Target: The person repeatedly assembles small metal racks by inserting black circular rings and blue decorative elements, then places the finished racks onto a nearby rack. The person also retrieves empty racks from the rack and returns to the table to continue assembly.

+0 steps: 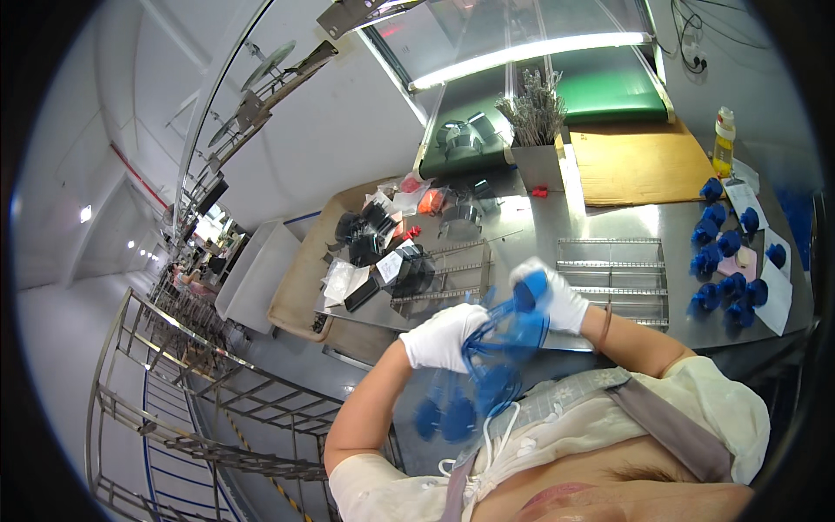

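Seemingly, separating is the step: before the metal surface (pixel 522 230), a blurred blue cluster (pixel 487 358) hangs from the gloved left hand (pixel 448 337), its grip closed; the right hand (pixel 561 300) has its grip around a rounded blue piece (pixel 528 292); easing that free probably needs steady tension.

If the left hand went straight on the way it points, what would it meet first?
The left hand would likely meet the blue pieces before it, then the right hand; depth is unclear.
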A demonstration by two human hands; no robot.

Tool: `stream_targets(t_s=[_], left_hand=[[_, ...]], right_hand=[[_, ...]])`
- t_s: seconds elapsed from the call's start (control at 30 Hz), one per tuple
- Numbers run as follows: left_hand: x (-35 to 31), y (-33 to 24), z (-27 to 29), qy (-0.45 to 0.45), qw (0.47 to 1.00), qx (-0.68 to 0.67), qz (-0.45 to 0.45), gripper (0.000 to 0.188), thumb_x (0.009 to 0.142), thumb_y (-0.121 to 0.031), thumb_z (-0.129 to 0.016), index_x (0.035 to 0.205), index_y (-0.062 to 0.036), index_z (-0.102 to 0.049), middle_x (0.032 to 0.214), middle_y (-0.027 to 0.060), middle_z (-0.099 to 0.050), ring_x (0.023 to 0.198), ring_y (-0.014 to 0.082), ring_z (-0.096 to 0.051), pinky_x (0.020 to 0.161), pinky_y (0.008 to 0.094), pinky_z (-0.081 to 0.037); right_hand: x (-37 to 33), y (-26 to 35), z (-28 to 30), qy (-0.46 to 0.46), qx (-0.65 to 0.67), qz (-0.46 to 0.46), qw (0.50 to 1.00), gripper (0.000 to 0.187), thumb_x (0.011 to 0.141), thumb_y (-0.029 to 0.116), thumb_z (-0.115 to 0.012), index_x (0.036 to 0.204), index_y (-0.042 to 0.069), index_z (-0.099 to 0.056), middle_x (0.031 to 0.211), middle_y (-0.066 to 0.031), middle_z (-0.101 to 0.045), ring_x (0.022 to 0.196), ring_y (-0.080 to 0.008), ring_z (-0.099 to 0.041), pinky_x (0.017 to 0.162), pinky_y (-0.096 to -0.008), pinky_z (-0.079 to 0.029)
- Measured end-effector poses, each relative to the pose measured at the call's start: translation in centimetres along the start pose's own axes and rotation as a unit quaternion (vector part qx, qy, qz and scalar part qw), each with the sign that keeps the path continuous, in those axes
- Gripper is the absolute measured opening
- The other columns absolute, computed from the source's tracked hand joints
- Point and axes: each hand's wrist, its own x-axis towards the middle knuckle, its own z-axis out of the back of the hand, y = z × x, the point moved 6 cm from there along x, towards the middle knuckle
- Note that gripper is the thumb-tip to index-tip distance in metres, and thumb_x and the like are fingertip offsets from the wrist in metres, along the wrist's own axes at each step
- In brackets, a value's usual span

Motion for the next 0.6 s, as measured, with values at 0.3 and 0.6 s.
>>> stream_targets(t_s=[0.3,0.6], left_hand=[[-3.4,1.4,0.0,-0.008,0.94,-0.318,0.124,0.044,0.077,-0.012,-0.082,0.109,-0.0048,-0.054,0.122,0.0131,-0.062,0.112,0.0212,-0.057,0.1,0.0386,-0.046],[-0.3,-1.3,1.9,-0.07,0.978,0.15,0.126,0.038,0.07,-0.017,-0.081,0.103,-0.0109,-0.063,0.13,0.0152,-0.062,0.121,0.0363,-0.057,0.102,0.0463,-0.045]], right_hand=[[2.3,6.6,2.9,-0.045,-0.217,0.132,0.966,0.057,0.074,0.001,-0.074,0.128,0.011,-0.059,0.127,-0.0199,-0.055,0.111,-0.0391,-0.059,0.095,-0.046,-0.052],[2.0,0.8,-0.2,0.127,0.033,-0.026,0.991,0.046,0.076,0.021,-0.085,0.112,0.008,-0.061,0.11,-0.0099,-0.063,0.105,-0.0258,-0.063,0.091,-0.037,-0.052]])
